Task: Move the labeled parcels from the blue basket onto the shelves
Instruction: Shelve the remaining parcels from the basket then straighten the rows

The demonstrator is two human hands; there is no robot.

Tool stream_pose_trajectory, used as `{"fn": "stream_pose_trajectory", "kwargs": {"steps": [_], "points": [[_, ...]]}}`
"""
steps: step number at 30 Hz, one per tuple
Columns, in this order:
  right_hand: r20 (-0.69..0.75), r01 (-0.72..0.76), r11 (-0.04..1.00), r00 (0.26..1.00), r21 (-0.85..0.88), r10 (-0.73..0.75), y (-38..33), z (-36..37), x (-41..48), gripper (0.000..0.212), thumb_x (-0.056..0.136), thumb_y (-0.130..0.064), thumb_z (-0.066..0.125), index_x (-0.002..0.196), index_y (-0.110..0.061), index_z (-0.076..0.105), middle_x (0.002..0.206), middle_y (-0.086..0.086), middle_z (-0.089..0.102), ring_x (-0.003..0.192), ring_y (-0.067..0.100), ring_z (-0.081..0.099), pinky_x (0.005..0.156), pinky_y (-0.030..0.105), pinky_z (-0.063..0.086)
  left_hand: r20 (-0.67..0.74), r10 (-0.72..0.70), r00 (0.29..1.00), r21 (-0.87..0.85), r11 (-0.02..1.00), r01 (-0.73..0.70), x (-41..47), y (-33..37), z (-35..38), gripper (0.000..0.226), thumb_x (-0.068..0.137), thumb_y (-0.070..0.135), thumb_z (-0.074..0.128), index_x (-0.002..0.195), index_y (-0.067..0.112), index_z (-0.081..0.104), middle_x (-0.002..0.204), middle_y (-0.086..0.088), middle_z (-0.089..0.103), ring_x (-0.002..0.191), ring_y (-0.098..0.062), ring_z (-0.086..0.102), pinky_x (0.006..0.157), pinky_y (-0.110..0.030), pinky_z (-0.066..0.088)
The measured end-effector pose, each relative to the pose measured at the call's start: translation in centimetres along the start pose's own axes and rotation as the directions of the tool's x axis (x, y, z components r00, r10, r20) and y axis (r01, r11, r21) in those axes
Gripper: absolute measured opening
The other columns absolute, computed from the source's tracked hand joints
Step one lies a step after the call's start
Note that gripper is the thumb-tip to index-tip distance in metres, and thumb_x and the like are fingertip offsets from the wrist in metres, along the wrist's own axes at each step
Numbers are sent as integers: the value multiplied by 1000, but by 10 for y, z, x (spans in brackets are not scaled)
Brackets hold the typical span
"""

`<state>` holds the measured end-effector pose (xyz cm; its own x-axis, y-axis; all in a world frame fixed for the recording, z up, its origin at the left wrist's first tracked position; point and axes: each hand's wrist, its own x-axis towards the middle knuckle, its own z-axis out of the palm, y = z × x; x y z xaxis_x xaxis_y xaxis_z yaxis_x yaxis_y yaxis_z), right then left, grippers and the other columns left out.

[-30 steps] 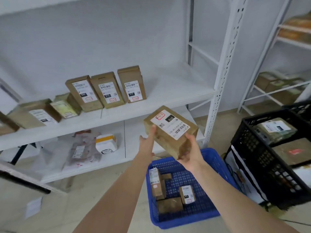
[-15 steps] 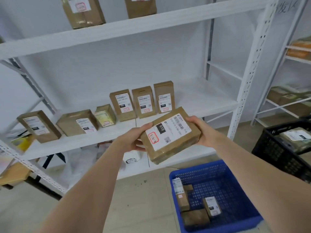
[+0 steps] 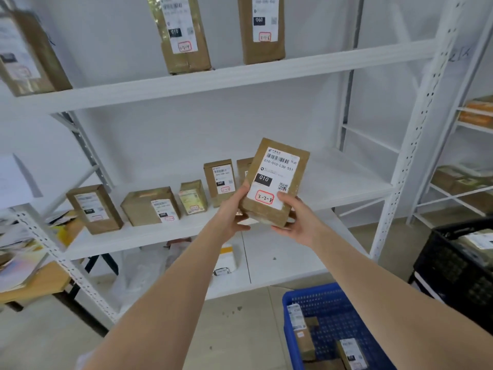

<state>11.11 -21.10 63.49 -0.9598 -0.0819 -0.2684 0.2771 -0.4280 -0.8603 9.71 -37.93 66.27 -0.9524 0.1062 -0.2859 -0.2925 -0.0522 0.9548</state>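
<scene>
I hold a brown cardboard parcel point(image 3: 276, 180) upright in front of the middle shelf point(image 3: 346, 188); its white label faces me and reads 010 and 3-2-8. My left hand point(image 3: 232, 212) grips its lower left edge and my right hand point(image 3: 296, 220) grips its lower right corner. The blue basket point(image 3: 328, 311) sits on the floor at the lower right with a few small labeled parcels point(image 3: 304, 335) inside. Several labeled parcels point(image 3: 218, 180) stand in a row on the middle shelf, behind and left of the held one.
Three taller parcels point(image 3: 262, 28) stand on the upper shelf point(image 3: 320, 65). The bottom shelf holds a white-and-yellow box point(image 3: 226, 260) and plastic bags. A black crate point(image 3: 458, 265) with packages sits at the right. A wooden table point(image 3: 29, 287) with papers is at the left.
The parcel has been raised and turned from lying tilted to standing upright with its label facing me. My view has tilted up, bringing the upper shelf into sight.
</scene>
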Motion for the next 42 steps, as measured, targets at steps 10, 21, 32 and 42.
{"fn": "stream_pose_trajectory", "kwargs": {"steps": [10, 21, 32, 42], "points": [[108, 91, 983, 991, -161, -74, -36, -1, -24, 42, 80, -35, 72, 119, -36, 58, 114, -3, 67, 104, 23, 64, 87, 44, 54, -114, 157, 981, 128, 982, -142, -32, 28, 11, 44, 81, 58, 60, 115, 31, 57, 111, -1, 67, 104, -24, 63, 87, -44, 53], [235, 204, 945, 961, -254, -144, -49, 73, -22, 47, 80, -37, 73, 123, -35, 55, 109, -4, 71, 104, 19, 64, 91, 40, 50, -278, 278, 919, 135, 959, -250, -70, 63, -36, 29, 84, 56, 58, 101, 33, 63, 101, -1, 71, 96, -25, 67, 80, -43, 58], [317, 344, 920, 908, -188, -274, -42, 207, 15, 70, 83, -25, 71, 143, -34, 38, 106, -2, 72, 92, 17, 70, 74, 32, 56, -323, 417, 850, 163, 909, -384, -72, 115, -151, 18, 89, 49, 55, 95, 33, 63, 87, 5, 72, 78, -11, 68, 69, -27, 56], [228, 472, 860, 874, -195, -428, -43, 351, 59, 61, 84, -24, 69, 138, -36, 44, 111, -3, 69, 96, 16, 68, 76, 31, 55, -215, 547, 809, 227, 834, -504, -31, 187, -288, 15, 92, 41, 56, 87, 32, 67, 90, 3, 73, 89, -17, 69, 87, -36, 55]]}}
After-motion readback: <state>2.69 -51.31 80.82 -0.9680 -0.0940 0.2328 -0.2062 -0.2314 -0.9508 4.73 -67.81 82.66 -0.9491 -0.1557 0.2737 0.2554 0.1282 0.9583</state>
